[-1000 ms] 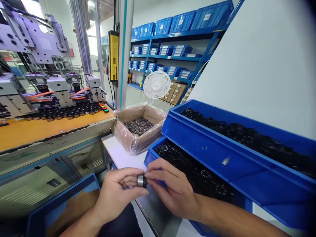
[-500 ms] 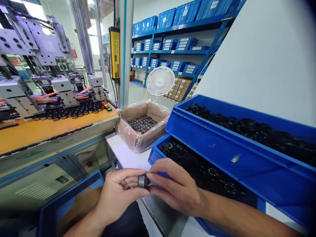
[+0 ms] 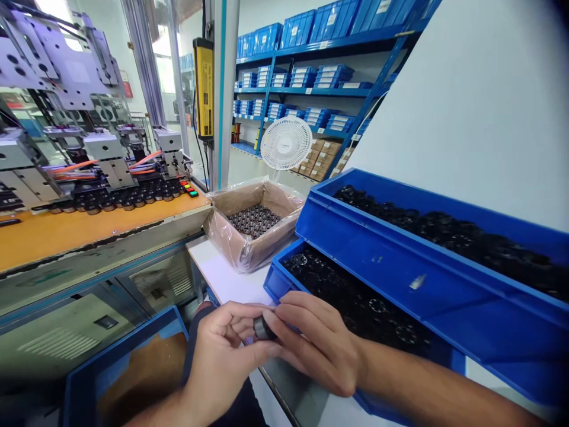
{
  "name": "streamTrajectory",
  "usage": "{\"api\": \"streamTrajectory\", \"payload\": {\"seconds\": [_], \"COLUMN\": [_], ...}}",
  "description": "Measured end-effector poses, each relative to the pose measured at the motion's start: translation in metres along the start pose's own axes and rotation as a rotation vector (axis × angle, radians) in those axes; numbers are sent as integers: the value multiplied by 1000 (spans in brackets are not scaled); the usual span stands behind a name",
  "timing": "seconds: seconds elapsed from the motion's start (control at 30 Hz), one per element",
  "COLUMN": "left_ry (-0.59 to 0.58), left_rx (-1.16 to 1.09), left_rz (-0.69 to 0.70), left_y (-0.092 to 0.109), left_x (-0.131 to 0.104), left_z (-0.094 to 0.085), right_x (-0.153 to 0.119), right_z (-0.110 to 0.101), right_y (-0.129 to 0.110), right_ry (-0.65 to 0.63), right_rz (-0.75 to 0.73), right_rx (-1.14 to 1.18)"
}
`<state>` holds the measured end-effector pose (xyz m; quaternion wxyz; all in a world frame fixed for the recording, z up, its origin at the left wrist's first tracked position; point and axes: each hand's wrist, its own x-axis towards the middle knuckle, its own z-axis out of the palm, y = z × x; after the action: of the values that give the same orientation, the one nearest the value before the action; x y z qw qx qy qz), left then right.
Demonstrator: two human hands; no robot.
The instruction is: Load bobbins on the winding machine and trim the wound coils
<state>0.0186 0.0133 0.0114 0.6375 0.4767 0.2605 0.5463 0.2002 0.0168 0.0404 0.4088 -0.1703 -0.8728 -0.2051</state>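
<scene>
Machine on bench, far left | left hand: I log thumb and fingers gripping the part | box beyond, on table | part: between the hands | right hand: fingers against part's right end; gripping or not, I cannot tell | lower bin, upper bin: black pieces inside

Left grip and right grip hold a dark cylinder.

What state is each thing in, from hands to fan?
Small part, held, partly hidden
Left hand, gripping it
Right hand, closed on its end
Carton, open, plastic-draped, partly filled
Upper bin, open, holding black parts
Lower bin, open, holding black parts
Fan, facing camera; whether spinning, unclear
</scene>
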Motion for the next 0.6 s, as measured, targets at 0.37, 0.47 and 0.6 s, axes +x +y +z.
{"api": "streamTrajectory", "payload": {"seconds": [0.37,0.47,0.6], "left_ry": [-154,-101,-146], "left_rx": [573,255,-125], "left_rz": [645,331,49], "left_y": [13,-3,-22], "left_x": [7,2,5], "left_z": [-22,-16,-10], "right_x": [-2,-2,-2], "right_z": [4,5,6], "right_y": [-13,-9,-6], "right_ry": [-30,0,1], "right_rz": [259,244,242], "right_rx": [322,258,207]}}
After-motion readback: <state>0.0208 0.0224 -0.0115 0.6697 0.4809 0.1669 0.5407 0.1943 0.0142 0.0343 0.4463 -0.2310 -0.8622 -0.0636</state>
